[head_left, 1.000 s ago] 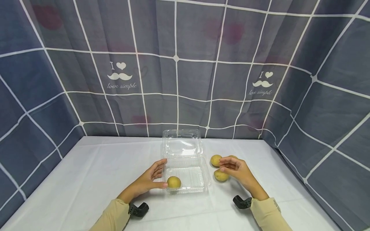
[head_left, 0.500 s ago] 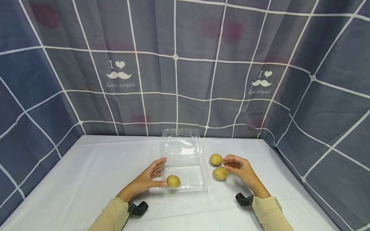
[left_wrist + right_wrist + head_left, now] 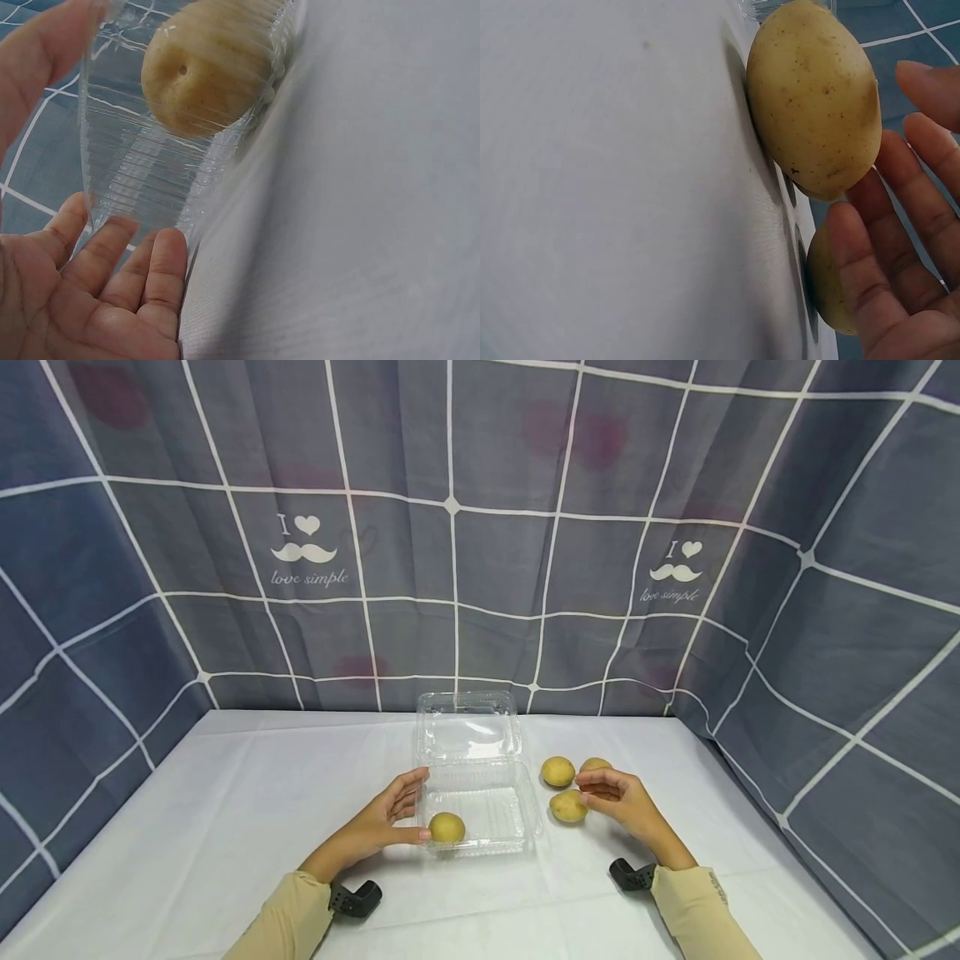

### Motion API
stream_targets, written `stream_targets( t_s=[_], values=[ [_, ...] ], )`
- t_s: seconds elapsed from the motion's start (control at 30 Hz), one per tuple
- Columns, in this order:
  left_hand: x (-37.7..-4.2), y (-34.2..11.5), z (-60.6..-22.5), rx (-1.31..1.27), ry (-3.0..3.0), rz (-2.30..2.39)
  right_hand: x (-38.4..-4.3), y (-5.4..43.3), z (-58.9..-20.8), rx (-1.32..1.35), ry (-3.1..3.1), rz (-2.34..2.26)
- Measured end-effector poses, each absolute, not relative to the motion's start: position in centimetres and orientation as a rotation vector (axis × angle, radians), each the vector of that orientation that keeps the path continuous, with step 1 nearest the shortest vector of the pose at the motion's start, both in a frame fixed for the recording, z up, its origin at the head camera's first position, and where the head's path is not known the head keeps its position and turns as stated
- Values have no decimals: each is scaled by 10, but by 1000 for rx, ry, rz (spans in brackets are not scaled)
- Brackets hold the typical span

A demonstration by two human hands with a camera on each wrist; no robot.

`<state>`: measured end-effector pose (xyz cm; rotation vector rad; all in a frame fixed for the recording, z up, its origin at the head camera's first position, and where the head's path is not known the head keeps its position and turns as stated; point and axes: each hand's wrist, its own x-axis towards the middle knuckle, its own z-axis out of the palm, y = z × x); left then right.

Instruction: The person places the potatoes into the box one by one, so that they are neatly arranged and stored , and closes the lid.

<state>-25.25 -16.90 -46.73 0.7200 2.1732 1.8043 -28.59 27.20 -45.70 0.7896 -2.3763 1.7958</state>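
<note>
A clear plastic clamshell container lies opened on the white cloth, with one potato in its front left corner. My left hand holds the container's left side, thumb by the front corner and fingers on the wall; in the left wrist view that potato shows through the plastic. To the container's right lie three more potatoes: a near one, one at the back left and one at the back right, partly hidden. Beside these, my right hand hovers with loosely bent fingers, gripping nothing; the right wrist view shows a freckled potato close to its fingertips.
The container's lid stands raised behind its base. A grey checked curtain rises behind the table and along both sides. Each wrist wears a black camera mount, one on the left and one on the right.
My right hand shifts right off the near potato, then slightly back left and lower. The back right potato, hidden half a second ago, shows again. My left hand keeps its place on the container.
</note>
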Motion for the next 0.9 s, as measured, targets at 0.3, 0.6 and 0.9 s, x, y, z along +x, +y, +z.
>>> stream_targets(
  t_s=[0.3,0.6,0.9],
  values=[
    [-253,-169,-467,705,2171,1805,-285,275,-458,773,-2490,1781],
    [-253,-169,-467,701,2175,1808,-286,275,-461,802,-2554,1817],
    [-253,-169,-467,702,2177,1807,-286,275,-461,856,-2595,1787]
  ],
)
